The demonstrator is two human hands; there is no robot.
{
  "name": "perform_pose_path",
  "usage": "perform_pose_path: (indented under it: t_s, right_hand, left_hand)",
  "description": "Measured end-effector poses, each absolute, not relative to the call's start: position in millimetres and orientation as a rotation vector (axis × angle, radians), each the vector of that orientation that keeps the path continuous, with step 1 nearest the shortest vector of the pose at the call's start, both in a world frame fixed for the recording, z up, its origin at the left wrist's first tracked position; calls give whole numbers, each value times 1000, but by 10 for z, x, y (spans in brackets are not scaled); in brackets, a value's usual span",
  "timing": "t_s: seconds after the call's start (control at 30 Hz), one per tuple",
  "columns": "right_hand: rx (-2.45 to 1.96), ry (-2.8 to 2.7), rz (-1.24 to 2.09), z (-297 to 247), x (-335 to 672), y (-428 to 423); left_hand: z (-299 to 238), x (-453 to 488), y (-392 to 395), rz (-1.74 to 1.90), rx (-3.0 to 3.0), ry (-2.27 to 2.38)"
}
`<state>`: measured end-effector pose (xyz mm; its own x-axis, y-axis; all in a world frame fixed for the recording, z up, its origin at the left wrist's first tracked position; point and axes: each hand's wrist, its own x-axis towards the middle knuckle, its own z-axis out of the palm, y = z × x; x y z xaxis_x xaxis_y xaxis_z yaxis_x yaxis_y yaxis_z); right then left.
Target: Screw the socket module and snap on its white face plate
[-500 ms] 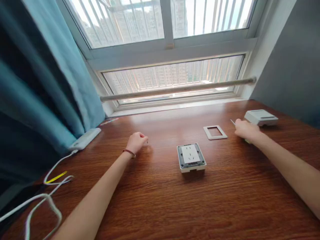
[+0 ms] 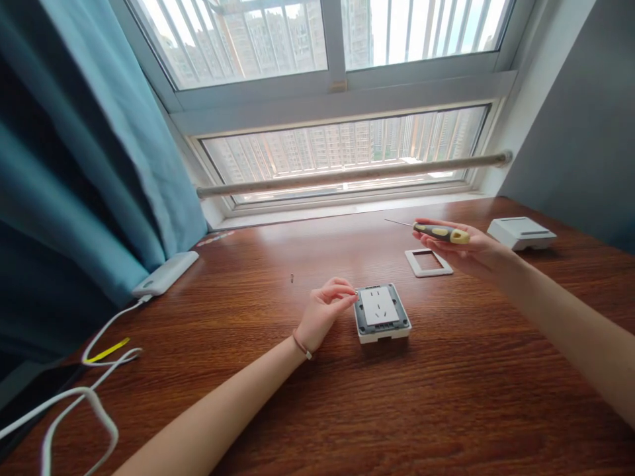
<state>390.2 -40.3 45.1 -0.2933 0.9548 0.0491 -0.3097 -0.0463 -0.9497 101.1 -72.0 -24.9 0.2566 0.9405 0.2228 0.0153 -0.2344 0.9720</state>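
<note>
A wall socket with a white face and grey frame sits on its white back box in the middle of the wooden tabletop. At its upper left corner, my left hand pinches a small screw, mostly hidden by the fingertips. My right hand is raised palm up beyond the socket, holding a screwdriver with a black and yellow handle; its thin shaft points left. Below that hand lies a white square cover frame. One more small screw rests on the table left of the socket.
A closed white box stands at the far right by the wall. On the left are a white power bank, white cables and a yellow strip, beside the blue curtain. A window and rail bound the back.
My left hand has moved right to the socket's corner with a screw, leaving another screw on the table. My right hand has lifted the screwdriver and brought it left over the cover frame.
</note>
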Motion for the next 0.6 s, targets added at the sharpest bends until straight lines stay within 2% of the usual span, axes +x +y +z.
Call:
perform_pose_path:
  t_s: [0.2,0.4,0.6]
  right_hand:
    - [-758,-1120,1434,492,3600,-497]
    - [-726,-1161,1123,674,3096,-538]
    - [-737,-1292,973,501,2935,-546]
  left_hand:
    - [-296,1012,-708,1107,1545,938]
    - [-311,992,-696,1032,1627,936]
    - [-323,970,-686,1001,1699,948]
